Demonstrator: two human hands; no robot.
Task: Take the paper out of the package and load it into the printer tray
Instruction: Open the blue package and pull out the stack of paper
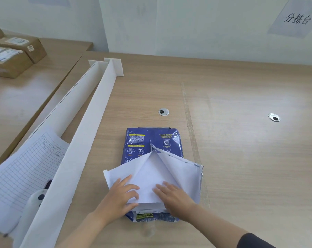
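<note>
On a pale wooden desk (pixel 241 97) against a white wall (pixel 187 24), the torn blue paper package (pixel 142 142) lies flat, left hand (pixel 121 196) and right hand (pixel 174 196) gripping its white sheets (pixel 148 178).

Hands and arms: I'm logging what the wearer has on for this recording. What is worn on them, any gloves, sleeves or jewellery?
Both hands are bare: the left hand and right hand show no gloves, rings or watch. The left forearm is uncovered as far as the frame shows. The right arm is bare to near the elbow, where a dark sleeve begins at the bottom edge.
</note>
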